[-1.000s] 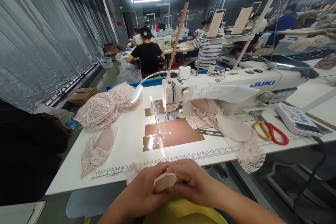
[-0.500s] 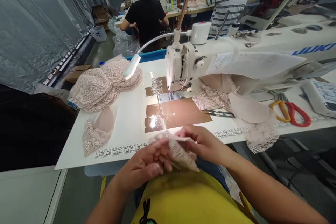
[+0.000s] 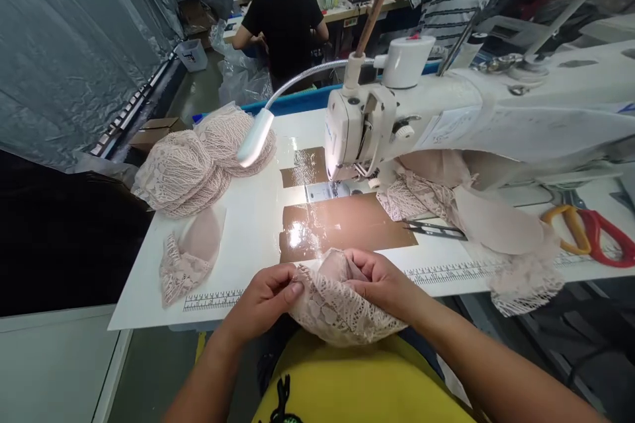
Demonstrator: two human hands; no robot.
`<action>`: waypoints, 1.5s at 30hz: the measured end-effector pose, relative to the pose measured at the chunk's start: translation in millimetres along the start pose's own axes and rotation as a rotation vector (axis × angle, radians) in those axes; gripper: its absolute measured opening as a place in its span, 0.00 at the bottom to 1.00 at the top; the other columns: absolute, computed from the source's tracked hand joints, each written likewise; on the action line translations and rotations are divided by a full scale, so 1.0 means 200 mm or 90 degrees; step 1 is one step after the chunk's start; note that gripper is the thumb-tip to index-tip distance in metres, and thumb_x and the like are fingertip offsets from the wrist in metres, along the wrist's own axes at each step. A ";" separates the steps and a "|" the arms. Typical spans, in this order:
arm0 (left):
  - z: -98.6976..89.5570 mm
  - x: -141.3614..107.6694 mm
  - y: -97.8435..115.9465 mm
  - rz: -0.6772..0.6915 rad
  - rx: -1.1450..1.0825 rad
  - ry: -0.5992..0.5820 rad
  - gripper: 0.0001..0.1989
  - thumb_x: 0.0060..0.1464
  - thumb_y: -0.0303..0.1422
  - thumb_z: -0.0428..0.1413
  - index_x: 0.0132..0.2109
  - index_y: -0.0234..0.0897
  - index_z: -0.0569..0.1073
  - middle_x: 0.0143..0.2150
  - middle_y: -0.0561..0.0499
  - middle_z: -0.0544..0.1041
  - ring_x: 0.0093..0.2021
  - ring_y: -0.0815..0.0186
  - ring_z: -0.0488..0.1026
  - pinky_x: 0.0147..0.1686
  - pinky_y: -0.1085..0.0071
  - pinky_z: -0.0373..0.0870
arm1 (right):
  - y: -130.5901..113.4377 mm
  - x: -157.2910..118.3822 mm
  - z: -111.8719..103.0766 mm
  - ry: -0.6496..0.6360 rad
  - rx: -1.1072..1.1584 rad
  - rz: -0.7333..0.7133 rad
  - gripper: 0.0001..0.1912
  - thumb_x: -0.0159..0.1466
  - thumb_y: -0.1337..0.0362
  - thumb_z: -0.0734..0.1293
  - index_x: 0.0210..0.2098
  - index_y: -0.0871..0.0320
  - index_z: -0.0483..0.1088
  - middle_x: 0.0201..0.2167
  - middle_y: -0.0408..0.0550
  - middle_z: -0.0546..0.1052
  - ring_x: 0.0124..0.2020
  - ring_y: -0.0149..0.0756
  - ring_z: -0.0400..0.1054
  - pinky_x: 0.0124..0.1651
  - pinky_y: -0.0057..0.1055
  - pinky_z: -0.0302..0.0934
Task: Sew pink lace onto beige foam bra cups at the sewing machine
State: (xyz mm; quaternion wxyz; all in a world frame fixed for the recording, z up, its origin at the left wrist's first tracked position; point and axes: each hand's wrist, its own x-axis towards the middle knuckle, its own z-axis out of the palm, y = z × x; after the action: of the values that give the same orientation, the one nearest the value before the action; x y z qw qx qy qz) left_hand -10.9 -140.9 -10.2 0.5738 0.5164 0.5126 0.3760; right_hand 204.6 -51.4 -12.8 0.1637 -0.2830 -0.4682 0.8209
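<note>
A pale pink lace bra cup (image 3: 347,307) is stretched between my two hands at the table's front edge, its lace side toward me. My left hand (image 3: 270,297) pinches its left edge between thumb and fingers. On the other side, my right hand (image 3: 381,281) grips the upper right edge, with some fingers hidden inside the cup. Beyond my hands stands the white sewing machine (image 3: 354,132), its needle area lit. Another bra cup with lace (image 3: 193,254) lies on the table to the left.
Stacked lace cups (image 3: 173,172) sit at the back left under a small lamp (image 3: 255,139). Right of the needle are more lace pieces (image 3: 496,221), black tweezers (image 3: 436,230) and scissors with red and yellow handles (image 3: 608,238). A person in black (image 3: 285,20) sits farther off.
The lace cup, folded and bunched before, is now spread open with its lace facing me. My left hand has shifted left to its edge. The camera view has shifted slightly.
</note>
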 end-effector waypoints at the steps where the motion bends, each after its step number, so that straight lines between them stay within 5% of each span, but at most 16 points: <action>1: -0.01 0.00 0.00 0.021 0.030 0.034 0.13 0.59 0.38 0.52 0.45 0.34 0.71 0.39 0.46 0.73 0.38 0.64 0.70 0.38 0.70 0.68 | -0.01 0.01 0.00 0.003 -0.004 -0.012 0.25 0.52 0.54 0.74 0.45 0.59 0.68 0.34 0.45 0.77 0.34 0.36 0.71 0.35 0.29 0.65; 5: 0.00 0.05 0.03 0.177 0.201 0.084 0.26 0.55 0.30 0.55 0.61 0.42 0.60 0.58 0.43 0.66 0.57 0.58 0.64 0.56 0.62 0.61 | -0.02 0.05 0.02 -0.035 -0.009 -0.053 0.33 0.55 0.55 0.71 0.56 0.58 0.60 0.49 0.54 0.74 0.44 0.42 0.72 0.46 0.39 0.66; 11: 0.02 0.10 0.13 0.299 0.212 0.039 0.09 0.55 0.28 0.53 0.42 0.39 0.76 0.58 0.43 0.65 0.58 0.56 0.63 0.57 0.61 0.61 | 0.00 0.08 0.02 0.075 -0.230 -0.132 0.35 0.58 0.56 0.69 0.62 0.56 0.57 0.64 0.55 0.58 0.63 0.47 0.55 0.61 0.43 0.55; 17: -0.02 0.06 0.16 0.259 0.140 0.000 0.13 0.60 0.37 0.48 0.35 0.35 0.73 0.65 0.43 0.59 0.65 0.51 0.52 0.63 0.56 0.47 | -0.02 0.07 -0.04 0.120 -0.376 -0.210 0.23 0.62 0.56 0.65 0.56 0.52 0.67 0.56 0.51 0.70 0.58 0.46 0.62 0.58 0.42 0.57; 19: -0.02 0.06 0.15 0.227 0.136 0.030 0.15 0.63 0.38 0.44 0.37 0.35 0.71 0.61 0.41 0.63 0.61 0.53 0.58 0.60 0.59 0.52 | -0.04 0.07 -0.04 0.105 -0.417 -0.210 0.16 0.64 0.56 0.62 0.47 0.54 0.73 0.45 0.51 0.77 0.46 0.43 0.70 0.49 0.37 0.64; 22: 0.01 0.09 0.11 0.195 0.147 0.037 0.18 0.63 0.40 0.41 0.33 0.34 0.67 0.39 0.45 0.72 0.41 0.61 0.68 0.44 0.67 0.63 | -0.07 0.09 -0.03 0.070 -0.453 -0.208 0.14 0.64 0.57 0.60 0.38 0.57 0.75 0.33 0.48 0.77 0.33 0.38 0.70 0.38 0.32 0.65; 25: 0.05 0.12 0.06 0.172 0.139 0.093 0.21 0.63 0.41 0.41 0.24 0.36 0.57 0.24 0.54 0.59 0.27 0.69 0.57 0.30 0.72 0.57 | -0.10 0.11 -0.01 0.046 -0.435 -0.188 0.14 0.65 0.56 0.59 0.38 0.57 0.72 0.36 0.48 0.75 0.39 0.39 0.69 0.43 0.33 0.63; 28: 0.08 0.14 0.03 0.131 0.037 0.197 0.22 0.63 0.43 0.42 0.23 0.37 0.53 0.23 0.55 0.54 0.24 0.71 0.52 0.26 0.72 0.53 | -0.11 0.11 0.03 -0.028 -0.393 -0.148 0.17 0.66 0.53 0.57 0.45 0.56 0.69 0.42 0.49 0.73 0.44 0.41 0.67 0.48 0.35 0.61; 31: 0.08 0.14 0.02 0.087 -0.095 0.266 0.22 0.62 0.45 0.43 0.24 0.37 0.55 0.22 0.56 0.54 0.23 0.73 0.52 0.23 0.73 0.51 | -0.09 0.09 0.07 -0.072 -0.433 -0.154 0.22 0.56 0.55 0.69 0.48 0.56 0.66 0.44 0.48 0.72 0.44 0.43 0.67 0.45 0.33 0.62; 34: 0.06 0.13 0.01 0.075 -0.140 0.290 0.23 0.61 0.46 0.45 0.23 0.37 0.54 0.20 0.57 0.53 0.21 0.74 0.50 0.21 0.74 0.50 | -0.07 0.09 0.06 0.016 -0.526 -0.169 0.06 0.59 0.63 0.65 0.36 0.57 0.69 0.33 0.45 0.73 0.34 0.37 0.67 0.37 0.30 0.61; 38: 0.03 0.09 -0.01 0.068 -0.120 0.308 0.24 0.60 0.47 0.47 0.22 0.38 0.52 0.19 0.58 0.50 0.21 0.74 0.48 0.21 0.74 0.48 | -0.09 0.11 -0.03 0.192 -0.539 -0.126 0.10 0.64 0.60 0.59 0.29 0.57 0.66 0.21 0.40 0.66 0.22 0.31 0.60 0.25 0.27 0.55; 42: 0.03 0.08 -0.02 0.065 -0.130 0.321 0.24 0.59 0.47 0.47 0.22 0.38 0.52 0.20 0.57 0.51 0.22 0.73 0.50 0.21 0.74 0.49 | -0.11 0.09 -0.08 0.235 -0.468 -0.204 0.12 0.64 0.54 0.61 0.40 0.56 0.66 0.33 0.46 0.71 0.32 0.34 0.66 0.34 0.30 0.62; 45: 0.03 0.08 -0.04 0.063 -0.123 0.318 0.24 0.59 0.47 0.47 0.22 0.38 0.52 0.21 0.57 0.51 0.22 0.73 0.49 0.21 0.74 0.49 | -0.09 0.08 -0.04 0.134 -0.490 -0.317 0.30 0.57 0.47 0.68 0.53 0.54 0.62 0.49 0.53 0.69 0.44 0.40 0.66 0.45 0.36 0.63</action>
State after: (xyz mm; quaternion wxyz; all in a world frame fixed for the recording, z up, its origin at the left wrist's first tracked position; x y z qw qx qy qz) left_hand -2.5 -128.4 -21.7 0.4570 0.3748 0.5743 0.5665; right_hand 195.9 -28.2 -4.8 0.2856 -0.2842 -0.7730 0.4901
